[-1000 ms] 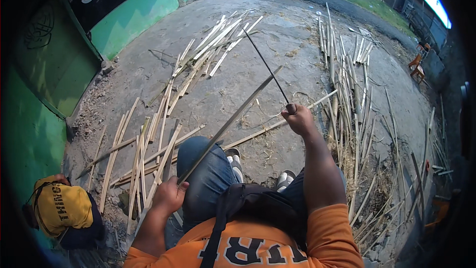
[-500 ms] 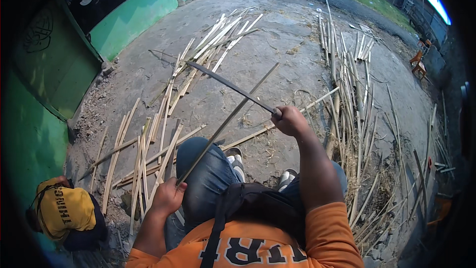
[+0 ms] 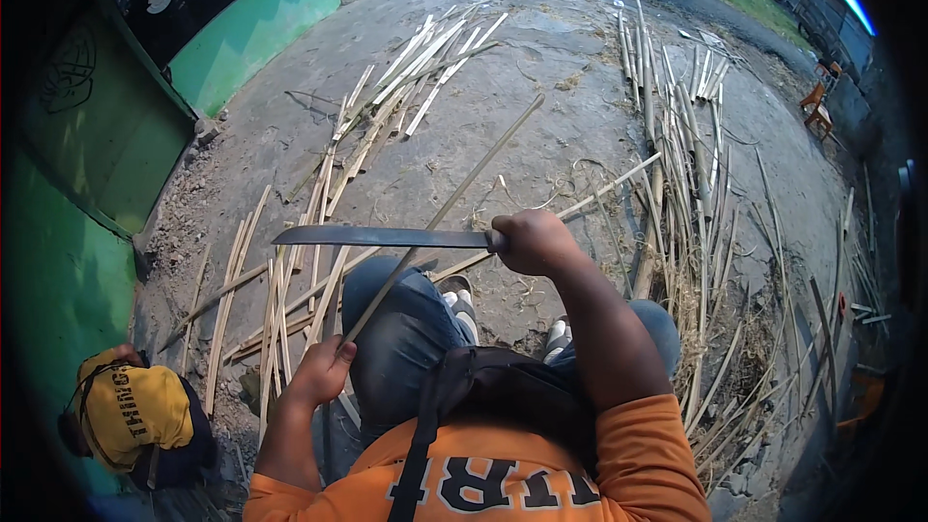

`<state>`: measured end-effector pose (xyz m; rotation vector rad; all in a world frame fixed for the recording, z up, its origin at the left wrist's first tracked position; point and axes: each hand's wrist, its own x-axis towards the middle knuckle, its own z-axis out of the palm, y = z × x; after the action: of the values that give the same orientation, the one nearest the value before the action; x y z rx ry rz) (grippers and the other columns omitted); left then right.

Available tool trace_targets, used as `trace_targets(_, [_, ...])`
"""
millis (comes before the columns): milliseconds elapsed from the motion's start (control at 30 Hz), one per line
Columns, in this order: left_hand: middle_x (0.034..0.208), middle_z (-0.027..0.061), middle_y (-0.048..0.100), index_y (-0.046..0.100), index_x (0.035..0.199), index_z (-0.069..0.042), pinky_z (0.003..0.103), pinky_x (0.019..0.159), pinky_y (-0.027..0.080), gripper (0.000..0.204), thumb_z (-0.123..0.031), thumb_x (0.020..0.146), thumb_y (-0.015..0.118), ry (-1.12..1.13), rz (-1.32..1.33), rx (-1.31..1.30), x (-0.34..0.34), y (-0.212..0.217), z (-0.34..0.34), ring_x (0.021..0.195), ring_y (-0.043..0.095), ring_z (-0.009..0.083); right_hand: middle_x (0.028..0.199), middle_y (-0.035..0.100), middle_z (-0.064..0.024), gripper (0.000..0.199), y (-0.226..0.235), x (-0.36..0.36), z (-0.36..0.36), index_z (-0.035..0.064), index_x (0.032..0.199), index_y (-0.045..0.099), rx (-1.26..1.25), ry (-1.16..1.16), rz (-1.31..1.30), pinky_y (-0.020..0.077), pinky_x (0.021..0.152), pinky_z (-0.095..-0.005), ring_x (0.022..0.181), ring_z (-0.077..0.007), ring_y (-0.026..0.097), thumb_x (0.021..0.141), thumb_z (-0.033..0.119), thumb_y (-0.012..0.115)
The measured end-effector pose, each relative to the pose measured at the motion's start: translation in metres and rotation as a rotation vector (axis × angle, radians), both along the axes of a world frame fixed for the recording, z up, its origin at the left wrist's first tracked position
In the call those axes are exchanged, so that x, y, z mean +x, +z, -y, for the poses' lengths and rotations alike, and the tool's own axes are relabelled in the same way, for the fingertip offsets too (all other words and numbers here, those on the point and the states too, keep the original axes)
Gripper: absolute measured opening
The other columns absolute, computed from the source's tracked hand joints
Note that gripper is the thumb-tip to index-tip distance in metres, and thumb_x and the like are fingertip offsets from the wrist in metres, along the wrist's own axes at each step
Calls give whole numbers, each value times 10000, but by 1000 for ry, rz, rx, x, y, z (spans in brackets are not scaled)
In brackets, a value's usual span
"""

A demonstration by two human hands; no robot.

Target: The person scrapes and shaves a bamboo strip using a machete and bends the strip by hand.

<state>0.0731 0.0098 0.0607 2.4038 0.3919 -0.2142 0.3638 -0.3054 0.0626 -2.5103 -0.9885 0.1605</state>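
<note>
My left hand (image 3: 322, 370) is closed round the near end of a long, thin bamboo strip (image 3: 474, 177), which slants up and away to the right past my left knee. My right hand (image 3: 534, 244) grips the dark handle of a machete (image 3: 377, 237). Its long blade points left, lying across the strip just beyond my knee; whether the edge touches the strip I cannot tell. Under the blade's left half are pale split strips (image 3: 280, 314) on the ground.
Split bamboo strips (image 3: 435, 58) lie in a pile ahead to the left. Longer bamboo poles (image 3: 650, 106) and shavings run along the right. A person in a yellow shirt (image 3: 145, 411) crouches at the lower left by a green wall (image 3: 77, 290). An orange-brown chair (image 3: 818, 119) stands far right.
The machete has swung from pointing up and away to lying nearly level, and my right hand has come slightly nearer and left. My left hand still holds the strip in much the same place.
</note>
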Motion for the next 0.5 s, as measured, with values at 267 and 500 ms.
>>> trace_targets(267, [867,230,685,647,1113,55,441,804,509,673,-589,1096,452,23,-42,-89,-3,-10,-5,851,680,352,1003,745,-217,287,1,3,16,96,1052,746,60,-192,-176,561,853,-532,976,-427,713,1002,345,615])
trace_targets(500, [945,193,717,656,1166,63,427,856,512,657,-555,1114,439,35,-49,-153,-2,-8,0,913,677,308,897,734,-179,216,-2,-1,-3,131,1008,735,-108,37,14,571,828,-521,917,-410,723,955,300,611])
